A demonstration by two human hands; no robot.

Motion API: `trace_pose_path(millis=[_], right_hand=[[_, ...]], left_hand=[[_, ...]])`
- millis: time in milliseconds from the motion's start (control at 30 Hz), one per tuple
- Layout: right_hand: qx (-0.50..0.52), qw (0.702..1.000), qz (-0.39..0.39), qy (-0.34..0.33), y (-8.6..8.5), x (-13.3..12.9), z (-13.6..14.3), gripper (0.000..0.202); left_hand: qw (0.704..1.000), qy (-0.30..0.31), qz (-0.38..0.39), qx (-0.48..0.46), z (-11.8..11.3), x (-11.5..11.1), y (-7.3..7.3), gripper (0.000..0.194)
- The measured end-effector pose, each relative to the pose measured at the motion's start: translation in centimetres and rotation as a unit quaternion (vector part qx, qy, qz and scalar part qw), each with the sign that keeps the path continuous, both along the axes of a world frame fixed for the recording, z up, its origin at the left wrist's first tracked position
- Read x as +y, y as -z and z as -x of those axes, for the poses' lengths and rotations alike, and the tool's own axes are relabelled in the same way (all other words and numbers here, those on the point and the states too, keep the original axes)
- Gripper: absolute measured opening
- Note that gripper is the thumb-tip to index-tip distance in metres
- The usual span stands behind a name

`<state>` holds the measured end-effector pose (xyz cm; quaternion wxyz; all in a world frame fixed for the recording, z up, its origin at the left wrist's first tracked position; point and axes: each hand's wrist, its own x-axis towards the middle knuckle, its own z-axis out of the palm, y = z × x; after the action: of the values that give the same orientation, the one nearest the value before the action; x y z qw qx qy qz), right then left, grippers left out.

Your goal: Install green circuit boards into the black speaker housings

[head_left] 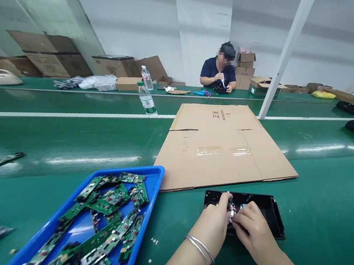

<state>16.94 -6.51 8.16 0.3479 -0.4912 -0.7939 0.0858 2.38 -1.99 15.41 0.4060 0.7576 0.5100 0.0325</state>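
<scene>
Head view: one, looking across a green tabletop (187, 228), your two bare hands low and right of centre
Left hand (214, 221): yours, silver bangles (201, 248) at the wrist; fingers curled and closed on a small shiny piece (231, 210), coloured wire-like bits about it
Right hand (254, 227): yours, fingers bent in just beside the left, tips drawn together at the same piece; whether they grip it or only touch it, you cannot tell
Black case (271, 213): one, open shell, lying slightly aslant on the tabletop beneath both your hands, the shiny piece within its outline
Blue tray (160, 175): one, to your left, holding a loose heap of green circuit boards (114, 197)
White bits (154, 240): several, small, scattered between the tray and the case
Cardboard sheet (219, 140): one, flat, beyond the case, dark print at its far end, clear tape across its middle
Bottles (147, 100): two, clear plastic, upright, past the tray; green cap on the nearer
Co-worker (213, 71): one person opposite you, dark top and cap, a white object (222, 80) in one hand
</scene>
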Motion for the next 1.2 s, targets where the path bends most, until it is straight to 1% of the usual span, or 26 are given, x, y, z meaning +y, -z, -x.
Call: trace_pose_path(millis=[133,333,500,567,633,700,800,867,967,1033,1100,1200], right_hand=[[-0.036,0.999,-0.018,-0.001,-0.2,0.0,-0.1,0.014],[-0.006,1.000,-0.024,0.009,0.1,0.0,-0.2,0.013],[-0.001,0.999,-0.016,0.050,0.8,-0.1,-0.2,0.019],[0.017,0.997,-0.001,0.072,0.9,-0.1,-0.2,0.017],[0.042,0.996,0.024,0.077,0.9,0.0,-0.3,0.009],[0.055,0.995,0.053,0.059,0.8,0.1,-0.5,0.009],[0.050,0.995,0.082,0.029,0.6,0.3,-0.7,0.009],[0.049,0.995,0.087,0.027,0.6,0.3,-0.8,0.011],[0.052,0.994,0.095,0.033,0.5,0.2,-0.8,0.015],[0.053,0.993,0.103,0.037,0.5,0.2,-0.7,0.017],[0.055,0.991,0.112,0.042,0.4,0.3,-0.6,0.015],[0.046,0.992,0.105,0.055,0.3,0.3,-0.4,0.007]], left_hand=[[0.999,0.028,-0.021,0.019,0.0,-0.1,-0.1,0.038],[0.998,0.045,-0.036,0.026,-0.1,-0.2,-0.1,0.038],[0.994,0.090,-0.062,0.021,0.0,-0.3,-0.2,0.039],[0.993,0.095,-0.065,0.006,0.3,-0.2,-0.1,0.037],[0.994,0.093,-0.058,-0.024,0.8,-0.1,0.0,0.035],[0.993,0.090,-0.049,-0.063,1.2,0.0,0.1,0.034],[0.991,0.079,-0.042,-0.104,1.4,0.1,0.2,0.032],[0.992,0.079,-0.037,-0.094,1.4,0.1,0.0,0.033],[0.994,0.091,-0.027,-0.056,1.2,0.1,-0.4,0.034],[0.995,0.085,-0.026,-0.040,1.1,0.0,-0.6,0.034],[0.997,0.073,-0.032,-0.020,0.9,-0.3,-0.7,0.034],[0.997,0.060,-0.044,0.025,0.7,-0.8,-0.7,0.035]])
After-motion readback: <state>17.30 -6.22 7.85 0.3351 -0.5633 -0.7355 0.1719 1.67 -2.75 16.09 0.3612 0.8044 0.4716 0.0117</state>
